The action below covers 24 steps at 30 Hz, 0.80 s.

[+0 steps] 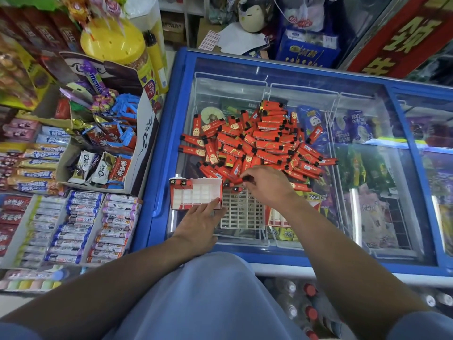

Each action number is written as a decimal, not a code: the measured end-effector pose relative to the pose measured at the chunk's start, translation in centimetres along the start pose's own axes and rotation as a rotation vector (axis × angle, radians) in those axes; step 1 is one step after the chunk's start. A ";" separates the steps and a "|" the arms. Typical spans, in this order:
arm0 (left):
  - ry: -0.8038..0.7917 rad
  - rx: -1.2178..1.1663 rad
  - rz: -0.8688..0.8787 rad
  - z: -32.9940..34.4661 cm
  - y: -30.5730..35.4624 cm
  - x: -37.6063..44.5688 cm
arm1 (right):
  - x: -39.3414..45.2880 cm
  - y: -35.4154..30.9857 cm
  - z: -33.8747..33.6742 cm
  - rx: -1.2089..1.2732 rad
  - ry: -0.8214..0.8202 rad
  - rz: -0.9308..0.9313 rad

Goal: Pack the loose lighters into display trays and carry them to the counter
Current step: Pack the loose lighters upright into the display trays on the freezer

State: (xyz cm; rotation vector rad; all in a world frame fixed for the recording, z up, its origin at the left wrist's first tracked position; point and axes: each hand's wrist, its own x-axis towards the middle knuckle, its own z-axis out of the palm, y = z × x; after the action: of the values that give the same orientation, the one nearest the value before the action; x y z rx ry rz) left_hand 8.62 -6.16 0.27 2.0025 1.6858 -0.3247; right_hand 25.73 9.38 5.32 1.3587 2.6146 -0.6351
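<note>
Red lighters [257,141] heaped on the freezer lid [367,168], trays just beside them.
Left hand [199,223] lies flat, steadying the display tray [196,193], barely filled; right hand [263,184] pinches one lighter at the pile's edge, seemingly bound for a slot.

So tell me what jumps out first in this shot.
A big heap of red lighters sprawls across the glass lid of the blue chest freezer, mid-frame. Nearer the person, a red-and-white display tray sits under the left hand, while the right hand pinches a lighter beside a white grid insert.
</note>
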 end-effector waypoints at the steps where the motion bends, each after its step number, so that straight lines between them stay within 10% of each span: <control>1: -0.004 0.023 0.003 0.1 0.0 0.0 | 0.0 0.1 -0.1 -0.003 -0.004 0.003; 24: -0.022 0.165 0.013 0.9 0.1 0.3 | -1.0 0.0 1.0 0.041 0.019 0.024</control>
State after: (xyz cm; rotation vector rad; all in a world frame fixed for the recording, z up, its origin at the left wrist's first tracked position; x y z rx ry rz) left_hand 8.87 -6.36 -0.61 2.1188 1.6797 -0.4939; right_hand 26.28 8.20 4.76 1.4121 2.6099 -0.6796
